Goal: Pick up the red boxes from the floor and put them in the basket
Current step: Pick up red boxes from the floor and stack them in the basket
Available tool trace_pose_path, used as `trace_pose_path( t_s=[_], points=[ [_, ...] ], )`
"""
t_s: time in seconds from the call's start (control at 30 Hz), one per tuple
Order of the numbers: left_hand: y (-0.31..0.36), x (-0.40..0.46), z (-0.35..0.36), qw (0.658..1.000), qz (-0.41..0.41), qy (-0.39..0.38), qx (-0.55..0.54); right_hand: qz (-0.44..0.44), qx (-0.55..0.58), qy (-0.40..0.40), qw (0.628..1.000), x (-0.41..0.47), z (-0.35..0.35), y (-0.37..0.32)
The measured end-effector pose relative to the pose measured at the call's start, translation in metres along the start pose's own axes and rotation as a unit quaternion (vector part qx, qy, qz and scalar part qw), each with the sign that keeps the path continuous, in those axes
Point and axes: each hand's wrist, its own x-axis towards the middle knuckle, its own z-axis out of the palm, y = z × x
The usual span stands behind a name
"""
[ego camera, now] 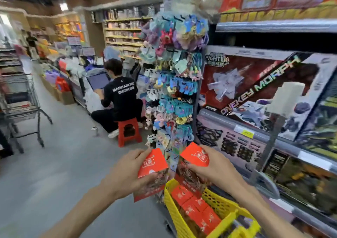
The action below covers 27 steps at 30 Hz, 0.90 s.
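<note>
A grey shop floor (60, 164) is seen across the left and lower left of the frame. The right side is taken up by shelving (273, 27) stocked with large toy boxes, the biggest being a dark red and grey toy box (255, 91) printed with large lettering. At centre frame a tall display rack (175, 73) hung with small coloured accessories is observed, running from the top of the frame down to the hands. A wire shopping trolley (21, 99) is noted at the left edge. Left of centre a seated person in black (120, 95) is recorded, back turned, on a small red stool (128, 132).

At lower centre right a yellow basket (173, 206) with perforated walls is seen. Red boxes are already packed inside it in a row (197, 206), orange-red tops upward.

Two further red boxes are held above and just beyond the basket's far end. The left-hand box (151, 172) is gripped by the left hand (127, 172), fingers closed around its left side and thumb across its lower face; it sits left of the basket rim, over the floor. The right-hand box (193, 163) is gripped by the right hand (217, 166), fingers wrapped over its right edge; its lower part overlaps the basket's far corner. Both boxes are tilted, their tops leaning towards each other, a narrow gap between them. Motion blur is present; the print on the boxes cannot be read
</note>
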Motion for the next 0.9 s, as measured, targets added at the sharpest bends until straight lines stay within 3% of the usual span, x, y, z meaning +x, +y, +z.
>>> trace_pose_path(
  t_s=[0.27, 0.5, 0.9],
  points=[
    [-0.025, 0.184, 0.081, 0.980, 0.187, -0.065, -0.023, 0.133, -0.033, 0.097, 0.986, 0.065, -0.006, 0.052],
    [-0.016, 0.303, 0.143, 0.950, 0.285, -0.118, -0.056, 0.234, -0.034, 0.140, 0.961, 0.108, 0.002, 0.104],
    [-0.029, 0.412, 0.305, 0.867, 0.414, -0.256, -0.102, 0.431, 0.001, 0.195, 0.881, 0.152, 0.081, 0.151]
  ],
)
